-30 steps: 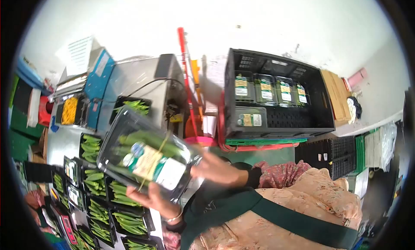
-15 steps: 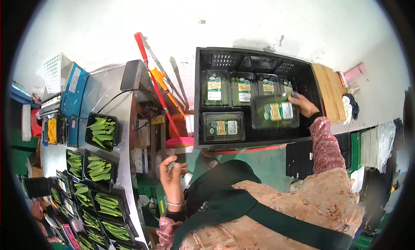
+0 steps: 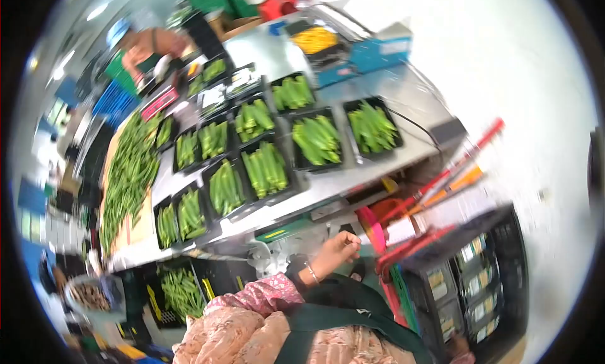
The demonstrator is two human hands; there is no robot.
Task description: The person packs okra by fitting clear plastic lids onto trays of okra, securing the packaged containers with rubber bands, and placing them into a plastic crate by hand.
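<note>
Head view: left hand [image 3: 340, 245] loosely curled, empty; right hand unseen.

Above the fingers [image 3: 348, 240] of the left hand [image 3: 337, 249] there is a metal table [image 3: 328, 186]. Its front edge passes just above the fingertips. On it lie black trays of green pods [image 3: 265, 167] in rows, close together, beginning just above the fingers and going up and to the left. Far left of the fingers, a loose heap of pods [image 3: 129, 172] lies along the table. Far above the fingers a blue machine [image 3: 372, 52] stands at the back.
</note>
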